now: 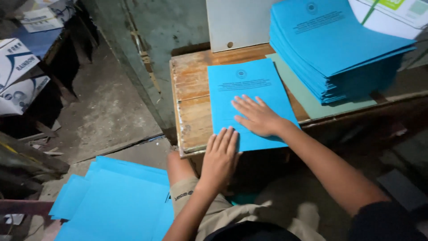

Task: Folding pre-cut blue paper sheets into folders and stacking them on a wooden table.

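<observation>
A single blue printed sheet [249, 87] lies flat on a worn wooden table [191, 93]. My right hand [256, 117] rests palm down on the sheet's lower middle, fingers spread toward the left. My left hand [220, 154] lies flat at the sheet's near left corner, over the table's front edge, fingers pointing away from me. Neither hand grips anything. A thick stack of the same blue sheets [332, 44] stands at the back right of the table.
Several more blue sheets [116, 201] lie spread on the floor at lower left, beside my knee. A pale green board [312, 100] sits under the thick stack. White cartons [18, 76] stand at far left. A white panel [236, 22] leans behind the table.
</observation>
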